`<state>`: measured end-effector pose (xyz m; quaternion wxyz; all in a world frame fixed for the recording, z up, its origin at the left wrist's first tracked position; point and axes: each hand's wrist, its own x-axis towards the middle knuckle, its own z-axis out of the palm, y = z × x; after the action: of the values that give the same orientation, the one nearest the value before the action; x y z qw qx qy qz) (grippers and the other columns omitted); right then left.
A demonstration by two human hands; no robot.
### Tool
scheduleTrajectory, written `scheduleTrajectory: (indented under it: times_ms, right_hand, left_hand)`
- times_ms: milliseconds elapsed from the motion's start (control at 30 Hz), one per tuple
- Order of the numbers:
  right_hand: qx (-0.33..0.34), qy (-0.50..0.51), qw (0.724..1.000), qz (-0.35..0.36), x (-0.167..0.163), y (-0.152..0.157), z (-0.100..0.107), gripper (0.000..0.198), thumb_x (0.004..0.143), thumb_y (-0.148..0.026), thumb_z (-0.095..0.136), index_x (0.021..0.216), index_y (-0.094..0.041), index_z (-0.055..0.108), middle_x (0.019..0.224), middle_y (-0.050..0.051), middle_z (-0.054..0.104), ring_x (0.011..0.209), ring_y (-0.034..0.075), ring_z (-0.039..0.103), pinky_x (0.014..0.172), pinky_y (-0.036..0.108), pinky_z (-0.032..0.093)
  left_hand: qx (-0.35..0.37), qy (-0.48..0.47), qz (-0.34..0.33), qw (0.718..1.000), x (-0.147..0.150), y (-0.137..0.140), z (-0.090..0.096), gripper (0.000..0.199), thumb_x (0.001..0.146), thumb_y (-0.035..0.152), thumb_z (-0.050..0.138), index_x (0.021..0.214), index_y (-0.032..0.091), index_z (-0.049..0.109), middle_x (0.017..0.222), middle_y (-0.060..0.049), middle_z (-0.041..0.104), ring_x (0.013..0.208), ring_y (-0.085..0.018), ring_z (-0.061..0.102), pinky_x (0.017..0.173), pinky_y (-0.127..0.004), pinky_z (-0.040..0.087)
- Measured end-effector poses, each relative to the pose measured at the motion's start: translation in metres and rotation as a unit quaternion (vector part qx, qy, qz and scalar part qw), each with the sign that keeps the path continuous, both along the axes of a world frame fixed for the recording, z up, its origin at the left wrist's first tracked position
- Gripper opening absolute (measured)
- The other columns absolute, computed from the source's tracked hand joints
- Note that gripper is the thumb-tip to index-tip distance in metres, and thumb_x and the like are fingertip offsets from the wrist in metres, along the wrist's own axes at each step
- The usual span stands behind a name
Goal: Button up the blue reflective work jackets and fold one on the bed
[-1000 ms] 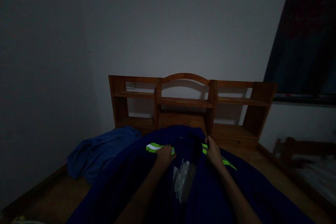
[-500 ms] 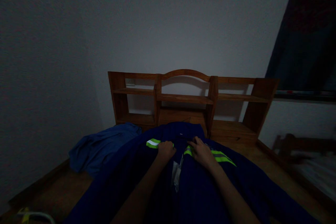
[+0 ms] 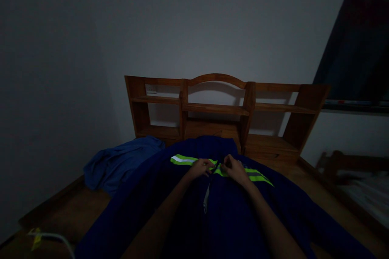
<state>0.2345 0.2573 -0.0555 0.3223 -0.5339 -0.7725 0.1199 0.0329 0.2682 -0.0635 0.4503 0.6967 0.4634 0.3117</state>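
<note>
A dark blue jacket [image 3: 237, 214] lies spread in a dim room, front up and collar end away from the viewer. From the left, a pale cord [image 3: 51, 235] with something yellow [image 3: 36, 239] on it curves beside the jacket's near left edge. Farther up, a rumpled blue cloth [image 3: 124, 162] lies against the jacket's left side. Beyond the jacket's collar end, a wooden shelf [image 3: 215, 109] with an arched middle stands along a pale wall [image 3: 194, 20]. The person's left hand [image 3: 200, 168] is on the left chest stripe [image 3: 185, 160] of the jacket, fingers bent toward the front edge; whether they grip cloth, I cannot tell. Below the hands, a narrow whitish thing [image 3: 206, 200] shows in the jacket's front gap. The right hand [image 3: 234, 169] is at the right chest stripe [image 3: 257, 176], just beside that gap, thumb and fingers drawn close together; it is too dark to tell what is between them. Well right of the jacket are low wooden furniture [image 3: 336, 164] and a pale cloth [image 3: 364, 198], with a dark window [image 3: 361, 44] above.
</note>
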Motion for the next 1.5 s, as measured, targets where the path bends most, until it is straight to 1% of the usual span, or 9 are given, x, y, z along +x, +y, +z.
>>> scheduleTrajectory:
  times_ms: [200, 433, 600, 733, 833, 1000, 1233, 1367, 1500]
  right_hand:
    - [-0.036, 0.042, 0.983, 0.174, -0.007, -0.009, 0.008, 0.014, 0.076, -0.023, 0.055, 0.087, -0.019, 0.062, 0.084, 0.001, 0.058, 0.077, 0.013, 0.055, 0.070, 0.023, 0.041]
    - [0.022, -0.056, 0.995, 0.080, -0.011, -0.010, -0.003, 0.051, 0.073, -0.023, 0.055, 0.123, -0.017, 0.045, 0.133, 0.010, 0.038, 0.116, 0.020, 0.044, 0.096, 0.030, 0.035]
    - [-0.010, -0.101, 0.994, 0.043, -0.009, 0.004, -0.012, 0.062, 0.079, -0.024, 0.049, 0.137, -0.015, 0.029, 0.134, 0.013, 0.039, 0.118, 0.023, 0.044, 0.095, 0.034, 0.035]
    - [0.020, -0.105, 0.994, 0.000, -0.004, 0.011, -0.015, 0.045, 0.075, -0.018, 0.052, 0.120, -0.013, 0.048, 0.114, 0.013, 0.051, 0.100, 0.022, 0.053, 0.085, 0.031, 0.040]
    - [0.043, -0.084, 0.996, 0.004, 0.005, 0.012, -0.006, 0.022, 0.080, -0.016, 0.045, 0.098, -0.016, 0.057, 0.099, 0.007, 0.054, 0.091, 0.017, 0.054, 0.083, 0.027, 0.040]
    - [0.203, 0.107, 0.970, -0.084, 0.029, 0.013, 0.015, 0.022, 0.085, -0.026, 0.042, 0.102, -0.018, 0.053, 0.099, 0.007, 0.053, 0.093, 0.018, 0.051, 0.084, 0.030, 0.039]
    - [0.136, 0.111, 0.981, -0.082, 0.033, 0.031, -0.018, 0.023, 0.081, -0.029, 0.043, 0.097, -0.016, 0.053, 0.095, 0.008, 0.054, 0.090, 0.021, 0.051, 0.083, 0.035, 0.039]
    - [0.103, 0.098, 0.989, -0.043, 0.031, 0.039, -0.037, 0.022, 0.078, -0.029, 0.043, 0.094, -0.017, 0.053, 0.092, 0.006, 0.055, 0.090, 0.020, 0.053, 0.083, 0.035, 0.040]
    - [0.086, 0.103, 0.990, -0.036, 0.034, 0.045, -0.042, 0.026, 0.078, -0.032, 0.044, 0.097, -0.017, 0.054, 0.093, 0.006, 0.056, 0.089, 0.020, 0.054, 0.082, 0.035, 0.041]
  left_hand:
    - [0.157, 0.122, -0.018, 0.980, -0.004, -0.006, -0.001, 0.022, 0.068, 0.025, 0.065, 0.087, 0.014, 0.063, 0.084, -0.002, 0.065, 0.074, -0.013, 0.059, 0.064, -0.021, 0.044]
    - [0.186, 0.133, -0.002, 0.974, 0.000, -0.005, -0.007, 0.013, 0.075, 0.025, 0.058, 0.084, 0.015, 0.056, 0.078, 0.001, 0.060, 0.070, -0.011, 0.054, 0.063, -0.020, 0.040]
    - [0.261, 0.053, 0.157, 0.951, 0.001, -0.012, 0.013, 0.013, 0.089, 0.030, 0.038, 0.094, 0.018, 0.044, 0.082, 0.000, 0.056, 0.076, -0.011, 0.055, 0.070, -0.020, 0.040]
    - [0.315, 0.044, 0.288, 0.903, 0.000, -0.025, 0.031, 0.021, 0.095, 0.035, 0.025, 0.102, 0.019, 0.037, 0.092, -0.004, 0.057, 0.081, -0.012, 0.057, 0.073, -0.021, 0.040]
    - [0.305, 0.186, 0.239, 0.903, 0.003, -0.028, 0.026, 0.019, 0.095, 0.031, 0.025, 0.104, 0.019, 0.037, 0.088, -0.005, 0.061, 0.079, -0.016, 0.060, 0.071, -0.025, 0.040]
    - [0.211, 0.395, 0.145, 0.882, 0.009, -0.028, 0.019, 0.028, 0.093, 0.025, 0.030, 0.119, 0.015, 0.034, 0.089, -0.011, 0.064, 0.084, -0.023, 0.063, 0.071, -0.032, 0.042]
    - [0.261, 0.424, 0.125, 0.858, 0.003, -0.148, 0.030, 0.074, 0.072, 0.033, 0.058, 0.139, 0.025, 0.026, 0.137, -0.014, 0.037, 0.122, -0.032, 0.039, 0.097, -0.044, 0.034]
    - [0.202, 0.447, 0.195, 0.849, -0.014, -0.229, -0.005, 0.075, 0.069, 0.007, 0.041, 0.139, 0.033, 0.029, 0.144, -0.003, 0.030, 0.130, -0.024, 0.030, 0.104, -0.041, 0.029]
    - [0.150, 0.464, 0.275, 0.828, -0.044, -0.268, -0.044, 0.075, 0.063, 0.006, 0.043, 0.134, 0.029, 0.041, 0.137, -0.004, 0.041, 0.123, -0.026, 0.040, 0.100, -0.042, 0.035]
